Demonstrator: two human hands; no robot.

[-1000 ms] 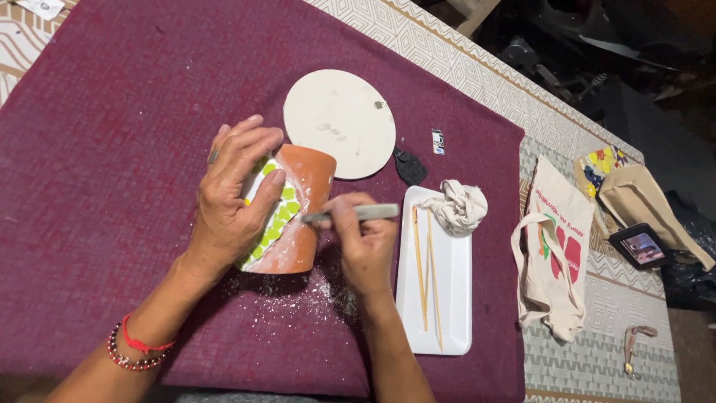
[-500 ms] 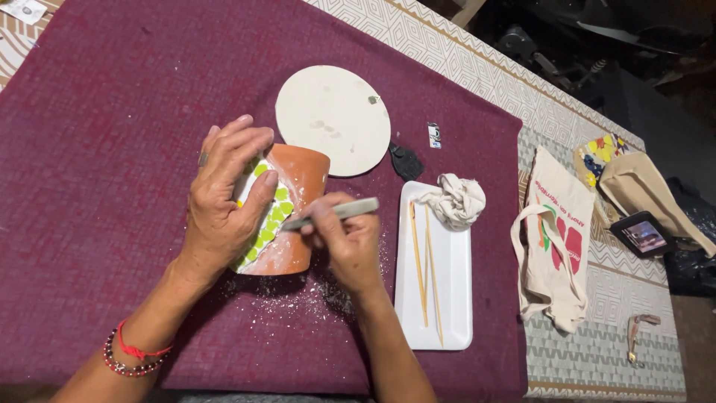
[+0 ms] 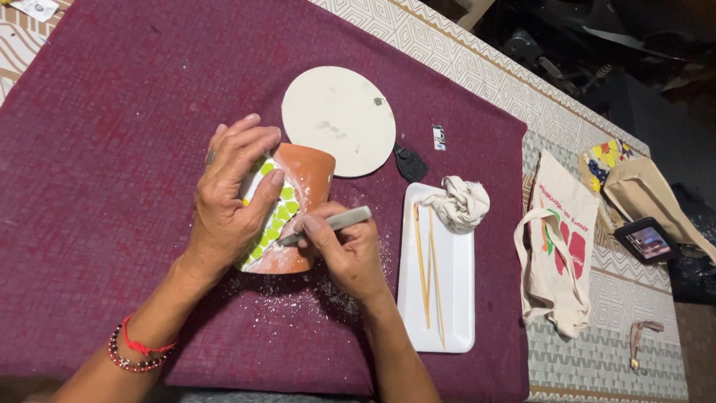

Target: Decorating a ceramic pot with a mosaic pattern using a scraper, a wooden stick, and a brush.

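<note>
A terracotta pot (image 3: 307, 175) lies on its side on the maroon cloth (image 3: 112, 134), with a band of green and yellow mosaic tiles (image 3: 277, 216) across it. My left hand (image 3: 230, 190) is clasped over the pot's top and holds it down. My right hand (image 3: 344, 250) grips a thin grey tool (image 3: 337, 221) like a pen, its tip resting against the tiles. White crumbs (image 3: 298, 295) are scattered on the cloth below the pot.
A round white disc (image 3: 337, 119) lies just beyond the pot. To the right, a white rectangular tray (image 3: 453, 283) holds two wooden sticks (image 3: 426, 261) and a crumpled rag (image 3: 462, 203). Further right are a cloth tote bag (image 3: 559, 239) and a phone (image 3: 647, 240).
The view has shifted slightly. My right hand has worked the tool tip a little along the tiles, while my left hand keeps its hold on the pot.
</note>
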